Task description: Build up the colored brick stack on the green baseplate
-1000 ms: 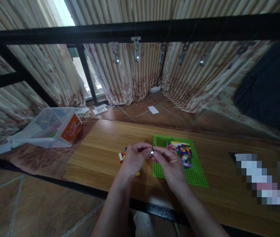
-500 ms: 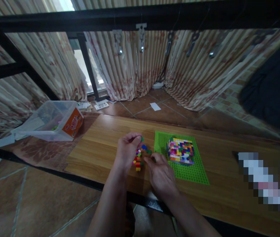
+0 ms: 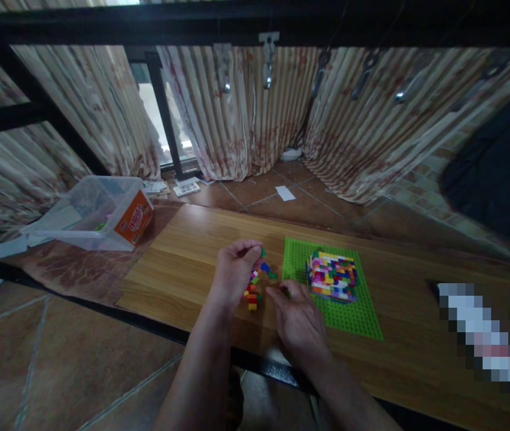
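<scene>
Black edging (image 3: pixel 259 363) marks the near side of the wood-grain tabletop (image 3: pixel 183 257); both bare forearms reach in across it. Right hand (image 3: pixel 302 320): nearest, low over the table between the loose bricks and the baseplate, fingers curled, thumb and forefinger tips close together. Cannot tell whether anything sits between them. Left hand (image 3: pixel 234 269): a little farther out, thumb and forefinger pinching a small green brick (image 3: pixel 263 252), which shows just past the fingertips.

Loose toy bricks (image 3: pixel 252 299) lie on the wood between the hands, red, orange and yellow among them, partly hidden by the left hand. Blue brick (image 3: pixel 264 267) and dark green brick (image 3: pixel 272 275) at the far end of the scatter. Right of these, a green studded baseplate (image 3: pixel 358 320) lies flat, bearing a multicoloured brick block (image 3: pixel 332 275).

Far left, a clear plastic bin (image 3: pixel 120 191) with an orange label (image 3: pixel 134 219). Beyond the table: brown floor tiles (image 3: pixel 318 185), white paper (image 3: pixel 285 193), then striped curtains (image 3: pixel 219 131).
</scene>
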`<state>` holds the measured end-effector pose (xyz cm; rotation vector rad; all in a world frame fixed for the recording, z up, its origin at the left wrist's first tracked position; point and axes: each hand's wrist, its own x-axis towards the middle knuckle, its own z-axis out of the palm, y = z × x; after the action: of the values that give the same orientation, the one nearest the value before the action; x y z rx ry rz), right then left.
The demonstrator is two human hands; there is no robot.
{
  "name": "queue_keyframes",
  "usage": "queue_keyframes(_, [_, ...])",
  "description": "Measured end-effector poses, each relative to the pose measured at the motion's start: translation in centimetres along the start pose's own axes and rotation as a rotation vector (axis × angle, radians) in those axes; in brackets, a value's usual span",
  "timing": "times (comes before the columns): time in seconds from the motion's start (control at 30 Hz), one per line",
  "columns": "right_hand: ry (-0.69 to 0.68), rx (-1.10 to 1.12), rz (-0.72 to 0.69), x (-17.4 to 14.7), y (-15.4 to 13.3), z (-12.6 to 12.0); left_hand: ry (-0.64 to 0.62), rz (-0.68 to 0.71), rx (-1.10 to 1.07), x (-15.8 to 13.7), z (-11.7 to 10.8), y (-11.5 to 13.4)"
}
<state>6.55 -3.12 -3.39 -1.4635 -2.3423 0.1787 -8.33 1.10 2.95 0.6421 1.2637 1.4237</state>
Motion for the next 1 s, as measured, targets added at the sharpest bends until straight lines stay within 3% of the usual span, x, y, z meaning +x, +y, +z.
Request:
queue_keyframes(0.2, [0.008, 0.038, -0.016, -0.6, 0.0, -0.1, -0.008, 0.016, -0.025, 0.0, 0.0, -0.1])
queue_keyframes(0.53, [0.047, -0.092, 0.027, -0.3, 0.9, 0.3, -0.022, 0.021, -0.030, 0.1, -0.1, -0.2])
queue_keyframes(1.0, [0.056, -0.001, 0.028, -1.7, 0.7, 0.3, -0.013, 0.053, 0.001, 0.2, -0.2, -0.2])
